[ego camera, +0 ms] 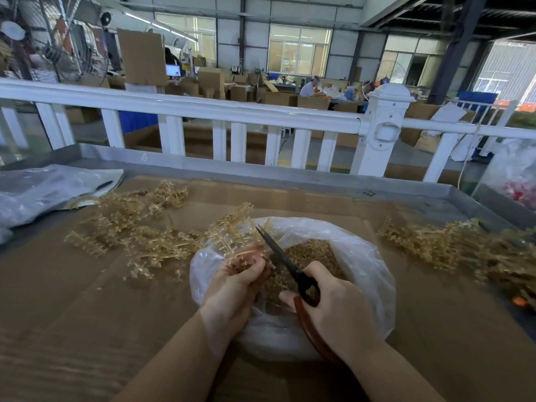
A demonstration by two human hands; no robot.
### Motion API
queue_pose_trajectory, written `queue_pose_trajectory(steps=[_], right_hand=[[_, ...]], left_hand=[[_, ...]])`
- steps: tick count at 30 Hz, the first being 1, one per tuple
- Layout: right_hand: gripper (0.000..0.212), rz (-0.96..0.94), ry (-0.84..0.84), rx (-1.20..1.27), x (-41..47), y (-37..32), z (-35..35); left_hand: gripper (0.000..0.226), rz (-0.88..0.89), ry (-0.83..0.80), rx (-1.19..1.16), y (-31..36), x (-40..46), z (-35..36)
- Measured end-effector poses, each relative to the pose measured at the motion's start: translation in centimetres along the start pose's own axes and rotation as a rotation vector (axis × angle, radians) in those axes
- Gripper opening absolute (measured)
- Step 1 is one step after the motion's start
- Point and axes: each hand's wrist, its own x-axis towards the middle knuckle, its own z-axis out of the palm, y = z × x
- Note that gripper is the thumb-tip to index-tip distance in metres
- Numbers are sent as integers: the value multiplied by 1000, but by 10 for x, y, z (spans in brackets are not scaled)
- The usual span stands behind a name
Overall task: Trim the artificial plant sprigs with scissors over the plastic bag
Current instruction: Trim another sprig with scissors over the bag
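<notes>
Tan plastic sprig (232, 236), branched and knobbly, is sticking up over the far left rim of the clear plastic bag (362, 256), which is sitting on the cardboard-covered table (87, 314) holding cut bits. Left hand (235, 288) is pinching its stem. Right hand (339, 309) is gripping the scissors (278, 253), blades nearly closed beside the sprig.
</notes>
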Motion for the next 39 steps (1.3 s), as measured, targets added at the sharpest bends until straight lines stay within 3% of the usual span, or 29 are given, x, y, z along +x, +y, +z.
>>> queue_pose_trajectory(steps=[5, 10, 13, 18, 24, 39], right_hand=[[33, 35, -65, -48, 2, 0, 2], [36, -19, -37, -141, -1, 4, 5], [36, -34, -33, -143, -1, 5, 5], [32, 4, -28, -58, 0, 3, 1], [41, -9, -1, 72, 3, 2, -5], [41, -75, -102, -141, -1, -3, -3]], left_hand=[[37, 25, -60, -3, 1, -4, 2], [26, -9, -52, -38, 4, -3, 3], [36, 0, -26, -7, 3, -1, 4], [7, -4, -55, -15, 2, -2, 6], [7, 19, -47, -9, 1, -1, 4], [13, -41, 60, -63, 6, 0, 3]])
